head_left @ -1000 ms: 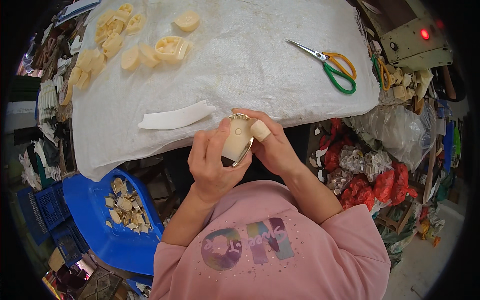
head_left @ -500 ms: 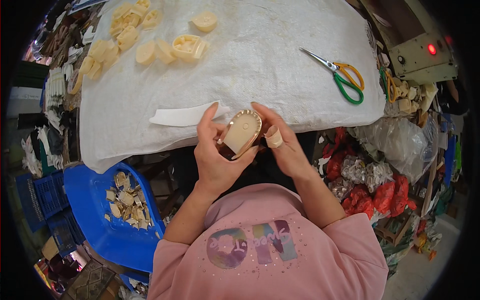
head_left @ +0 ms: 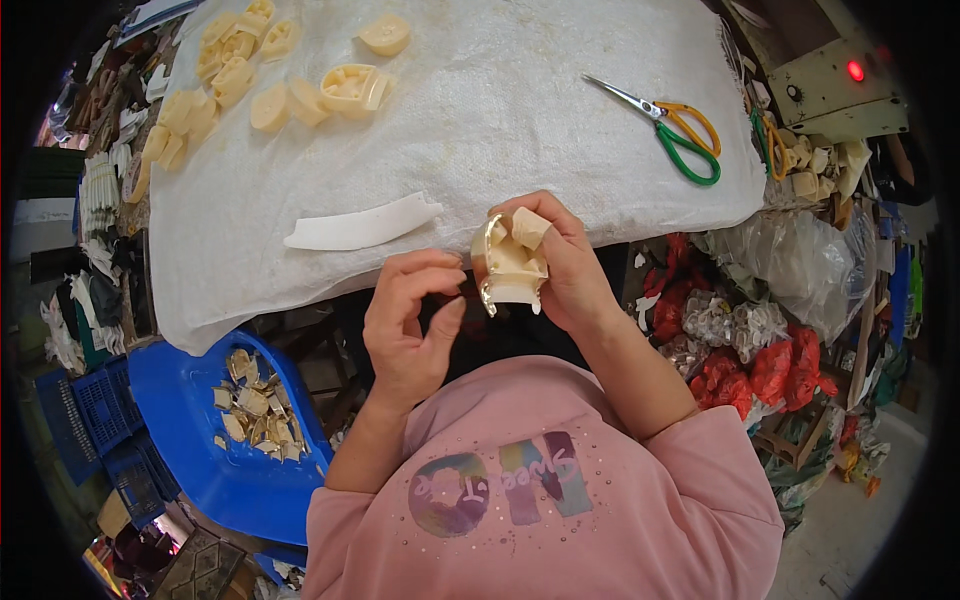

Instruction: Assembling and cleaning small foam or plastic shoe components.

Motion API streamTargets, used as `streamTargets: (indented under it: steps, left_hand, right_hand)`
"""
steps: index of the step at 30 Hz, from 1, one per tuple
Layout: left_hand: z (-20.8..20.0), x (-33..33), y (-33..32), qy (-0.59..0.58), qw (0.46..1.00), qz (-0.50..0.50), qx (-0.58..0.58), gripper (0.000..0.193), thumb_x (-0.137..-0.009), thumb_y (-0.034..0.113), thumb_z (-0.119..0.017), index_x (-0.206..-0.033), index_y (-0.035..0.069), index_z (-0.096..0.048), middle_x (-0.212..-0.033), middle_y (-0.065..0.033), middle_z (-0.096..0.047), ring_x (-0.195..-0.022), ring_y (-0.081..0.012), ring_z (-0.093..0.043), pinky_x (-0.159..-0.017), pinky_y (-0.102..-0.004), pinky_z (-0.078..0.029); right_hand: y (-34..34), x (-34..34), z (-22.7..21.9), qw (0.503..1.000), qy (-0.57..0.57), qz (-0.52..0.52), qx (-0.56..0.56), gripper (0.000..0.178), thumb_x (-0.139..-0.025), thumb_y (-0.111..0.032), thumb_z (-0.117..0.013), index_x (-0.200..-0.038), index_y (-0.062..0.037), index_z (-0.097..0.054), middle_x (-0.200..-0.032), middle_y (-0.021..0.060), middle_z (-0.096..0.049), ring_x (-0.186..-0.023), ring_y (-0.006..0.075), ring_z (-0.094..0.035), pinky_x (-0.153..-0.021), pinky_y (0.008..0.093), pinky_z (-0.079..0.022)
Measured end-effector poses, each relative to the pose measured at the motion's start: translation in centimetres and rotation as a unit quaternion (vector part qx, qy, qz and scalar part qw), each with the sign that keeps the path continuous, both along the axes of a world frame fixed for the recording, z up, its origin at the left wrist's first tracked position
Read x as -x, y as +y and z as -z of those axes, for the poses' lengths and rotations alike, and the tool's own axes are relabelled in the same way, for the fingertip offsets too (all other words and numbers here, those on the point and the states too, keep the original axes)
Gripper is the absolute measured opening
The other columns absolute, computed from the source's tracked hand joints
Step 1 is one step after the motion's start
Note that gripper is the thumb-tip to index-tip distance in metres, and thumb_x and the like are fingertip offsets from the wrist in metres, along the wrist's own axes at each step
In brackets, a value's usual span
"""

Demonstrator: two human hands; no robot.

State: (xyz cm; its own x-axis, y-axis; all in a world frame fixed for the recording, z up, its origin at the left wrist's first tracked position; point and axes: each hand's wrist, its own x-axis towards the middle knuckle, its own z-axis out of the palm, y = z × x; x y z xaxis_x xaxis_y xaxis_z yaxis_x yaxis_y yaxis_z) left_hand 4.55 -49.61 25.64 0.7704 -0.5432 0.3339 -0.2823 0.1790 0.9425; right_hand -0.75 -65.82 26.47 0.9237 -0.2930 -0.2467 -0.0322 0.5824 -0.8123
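Cream part (head_left: 510,268) sits in the right hand (head_left: 560,265), gripped by curled fingers just above the lap, at the near edge of the desk (head_left: 560,120). Left hand (head_left: 410,320) hovers just beside it, fingers half curled and pinched on nothing I can make out. Beyond the hands lie a white strip (head_left: 360,225), a row of cream pieces (head_left: 240,75) and scissors (head_left: 670,130). Below the left hand, a blue bin (head_left: 190,400) holds scraps (head_left: 250,405). Judging by this, several pieces look handled already; this one seems mid-work.

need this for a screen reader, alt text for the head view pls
A person's right hand holds a cream moulded plastic piece at the edge of a white-covered table; the left hand is beside it, fingers curled. Scissors lie on the table.
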Motion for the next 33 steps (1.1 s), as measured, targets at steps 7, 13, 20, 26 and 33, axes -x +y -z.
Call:
streamTargets:
  steps: [7, 13, 20, 26, 33]
  left_hand:
    - [0.0, 0.7, -0.6, -0.147, 0.988, -0.047, -0.022, 0.015, -0.077, 0.001, -0.069, -0.091, 0.005, -0.063, -0.102, -0.0147, -0.054, -0.087, -0.0207, -0.053, -0.068, -0.0274, -0.047]
    - [-0.7, 0.3, -1.3, -0.302, 0.944, -0.106, -0.082, 0.011, -0.078, -0.005, -0.064, -0.082, 0.003, -0.059, -0.104, -0.0137, -0.059, -0.109, -0.0378, -0.054, -0.078, -0.0351, -0.051]
    - [-0.4, -0.2, -1.5, -0.23, 0.972, -0.033, -0.029, 0.018, -0.072, -0.009, -0.066, -0.085, 0.0, -0.057, -0.102, -0.0172, -0.061, -0.099, -0.0384, -0.061, -0.083, -0.039, -0.053]
    - [0.1, -0.9, -0.5, -0.222, 0.973, -0.064, -0.019, 0.016, -0.078, -0.008, -0.063, -0.088, 0.002, -0.055, -0.103, -0.0151, -0.058, -0.101, -0.0375, -0.06, -0.083, -0.0404, -0.052]
    - [-0.2, -1.8, -2.2, -0.392, 0.906, -0.118, -0.107, 0.031, -0.065, -0.013, -0.067, -0.09, 0.004, -0.063, -0.095, -0.0127, -0.056, -0.089, -0.0324, -0.06, -0.075, -0.0376, -0.05]
  right_hand:
    - [0.8, -0.1, -0.1, 0.995, 0.058, -0.008, -0.083, 0.011, -0.088, -0.011, -0.045, -0.094, -0.0035, -0.051, -0.082, 0.0062, -0.058, -0.068, 0.012, -0.059, -0.057, 0.0258, -0.05]
    - [1.4, -0.1, -0.6, 0.991, 0.079, 0.007, -0.11, 0.009, -0.089, -0.014, -0.043, -0.087, -0.0064, -0.048, -0.077, 0.0061, -0.056, -0.06, 0.0105, -0.055, -0.048, 0.0235, -0.045]
    - [1.1, 0.0, 0.2, 0.983, 0.123, -0.071, -0.113, 0.018, -0.092, -0.025, -0.038, -0.086, -0.0099, -0.047, -0.071, 0.0033, -0.05, -0.049, 0.0072, -0.044, -0.037, 0.0231, -0.032]
    - [-0.8, 1.4, 0.1, 0.991, 0.017, -0.117, 0.06, 0.035, -0.097, -0.033, -0.04, -0.113, -0.0048, -0.05, -0.089, 0.0067, -0.057, -0.069, 0.0106, -0.054, -0.052, 0.0232, -0.044]
    - [-10.4, 2.8, 0.4, 0.801, 0.018, 0.183, 0.569, 0.018, -0.082, 0.0, -0.053, -0.098, -0.0018, -0.061, -0.092, 0.0086, -0.064, -0.084, 0.0162, -0.059, -0.079, 0.0298, -0.046]
